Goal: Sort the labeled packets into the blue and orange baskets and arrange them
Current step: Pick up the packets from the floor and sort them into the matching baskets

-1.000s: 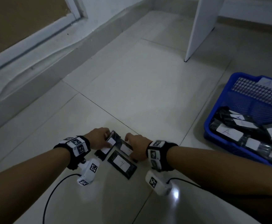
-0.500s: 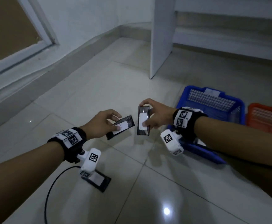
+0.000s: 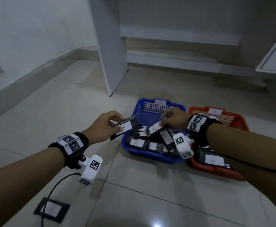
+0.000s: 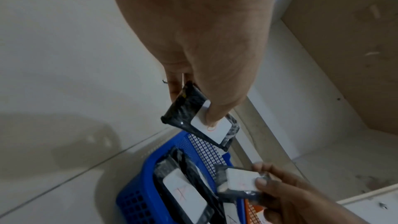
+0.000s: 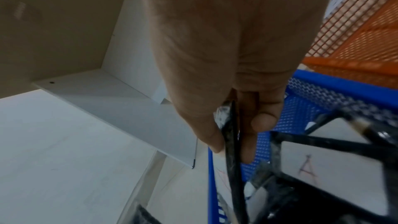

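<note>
Orange basket (image 3: 229, 118) interior behind right forearm

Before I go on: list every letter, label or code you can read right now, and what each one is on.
"B", in red: label of the packet held by the left hand.
"A": label of a packet in the blue basket.
"A", faint: packet held by the right hand.
"B", blurred: packet in the orange basket.
Basket rim tags, floor packet: unreadable.
Wristband squares: codes, no text.

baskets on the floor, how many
2: the blue basket ahead of the hands, and the orange basket touching its right side, partly hidden by the right arm.
</note>
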